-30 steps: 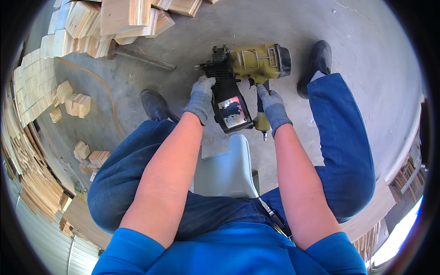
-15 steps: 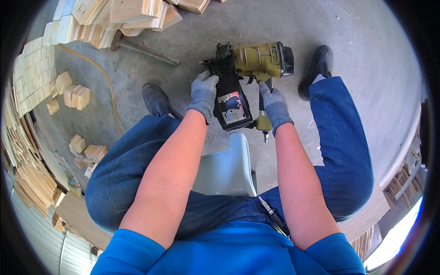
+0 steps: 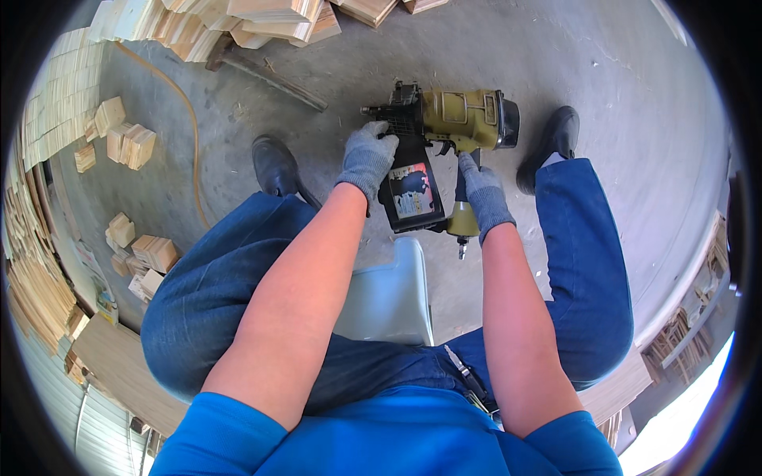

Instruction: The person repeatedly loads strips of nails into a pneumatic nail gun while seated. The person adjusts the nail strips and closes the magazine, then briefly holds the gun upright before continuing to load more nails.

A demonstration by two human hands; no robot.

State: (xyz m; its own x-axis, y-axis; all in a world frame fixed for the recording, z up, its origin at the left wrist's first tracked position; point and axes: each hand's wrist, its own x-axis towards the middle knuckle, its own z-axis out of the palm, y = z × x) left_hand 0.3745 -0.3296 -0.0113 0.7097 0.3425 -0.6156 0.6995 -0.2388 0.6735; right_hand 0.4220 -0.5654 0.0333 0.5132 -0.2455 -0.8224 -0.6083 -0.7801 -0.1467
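Note:
Between my knees, above the concrete floor, I hold an olive and black coil nail gun [image 3: 456, 109] lying across in front of me. Its nose points left and its dark end cap faces right. My gloved left hand [image 3: 368, 157] is closed at the nose end, by the top of the black magazine [image 3: 413, 190], with some fingers hidden behind it. Around the handle my gloved right hand [image 3: 484, 194] is closed, just below the trigger. An air fitting [image 3: 463, 250] sticks out of the handle's end toward me, with no hose on it.
Stacked wooden blocks [image 3: 274, 9] stand at the far left, with a long-handled hammer [image 3: 278, 86] beside them. Small wood piles [image 3: 131, 147] and an orange hose [image 3: 190, 119] lie left. A pale blue plastic piece [image 3: 389, 289] sits between my thighs.
The view has shifted slightly. The nail gun and both hands appear a little farther right in the picture, and both hands keep their hold. The wood stacks show farther right too.

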